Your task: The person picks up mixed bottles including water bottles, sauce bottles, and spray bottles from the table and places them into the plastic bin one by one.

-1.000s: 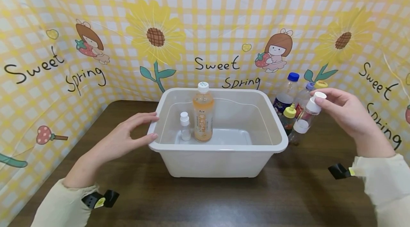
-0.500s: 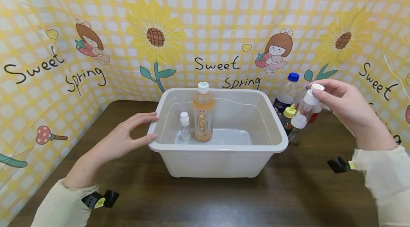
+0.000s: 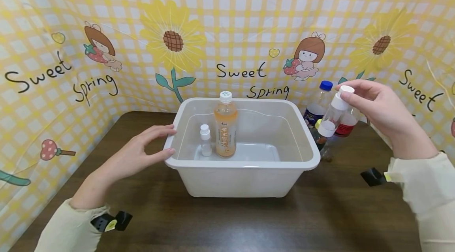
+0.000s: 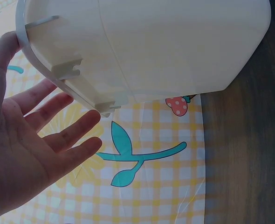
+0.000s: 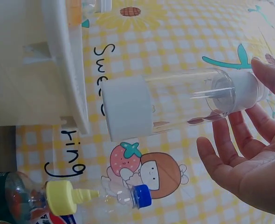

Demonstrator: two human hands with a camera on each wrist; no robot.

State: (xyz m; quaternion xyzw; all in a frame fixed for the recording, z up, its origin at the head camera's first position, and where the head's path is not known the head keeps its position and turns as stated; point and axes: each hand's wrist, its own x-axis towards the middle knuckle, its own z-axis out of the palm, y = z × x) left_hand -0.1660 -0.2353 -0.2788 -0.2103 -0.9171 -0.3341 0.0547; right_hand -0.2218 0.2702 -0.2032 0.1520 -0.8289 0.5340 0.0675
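My right hand (image 3: 384, 113) pinches the white cap of a clear bottle (image 3: 332, 115) with a white base, held tilted above the bottles right of the bin. In the right wrist view the clear bottle (image 5: 184, 100) looks empty, and its cap sits between thumb and fingers. On the left, my left hand (image 3: 131, 153) touches the rim of a beige plastic bin (image 3: 238, 181) with loosely spread fingers; the left wrist view has the hand (image 4: 39, 126) beside the bin's outer wall (image 4: 175, 51). Inside the bin stand an orange drink bottle (image 3: 225, 129) and a small white-capped bottle (image 3: 205, 141).
Right of the bin stand a blue-capped bottle (image 3: 314, 106), a red-labelled bottle (image 3: 345, 127) and a dark bottle with a yellow nozzle cap (image 5: 63, 198). A brown table (image 3: 227, 224) lies underneath, with a checked cloth (image 3: 241, 27) behind.
My right hand has risen and moved left with the clear bottle, bringing it nearer the bin's right side. The left hand and the bin have stayed in place.
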